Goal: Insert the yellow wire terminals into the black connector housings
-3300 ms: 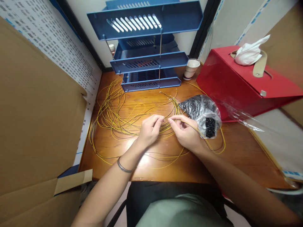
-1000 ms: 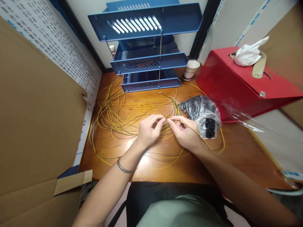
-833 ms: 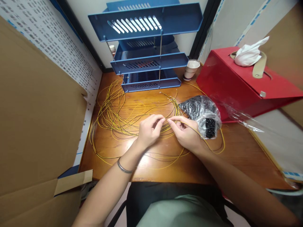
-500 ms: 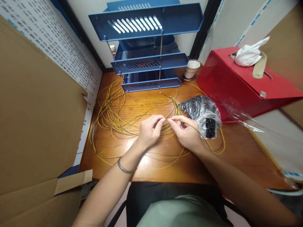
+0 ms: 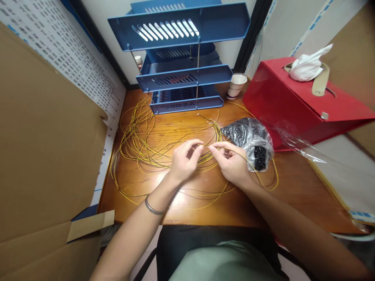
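Observation:
My right hand (image 5: 231,164) pinches a yellow-and-black wire (image 5: 238,151) between thumb and forefinger. Its length trails back over the hand and loops down to the tabletop on the right. Just left of it, my left hand (image 5: 186,158) is closed in a pinch, fingertips almost meeting the right ones at what looks like the wire's end; details there are too small to make out. Behind and left of both hands spreads a loose coil of yellow and dark wires (image 5: 131,134). Several wire ends with small pale tips (image 5: 210,122) lie beyond the fingers.
Beside my right hand lies a clear plastic bag (image 5: 249,130) of small black parts. A blue tiered tray (image 5: 187,105) stands at the back, near a paper cup (image 5: 236,86). A red box (image 5: 278,105) with tissue is at right; cardboard (image 5: 49,136) walls the left.
My left fingers have opened out slightly and the fingertip gap shows a little more. Both hands stay in nearly the same place, and the wires on the table have not moved.

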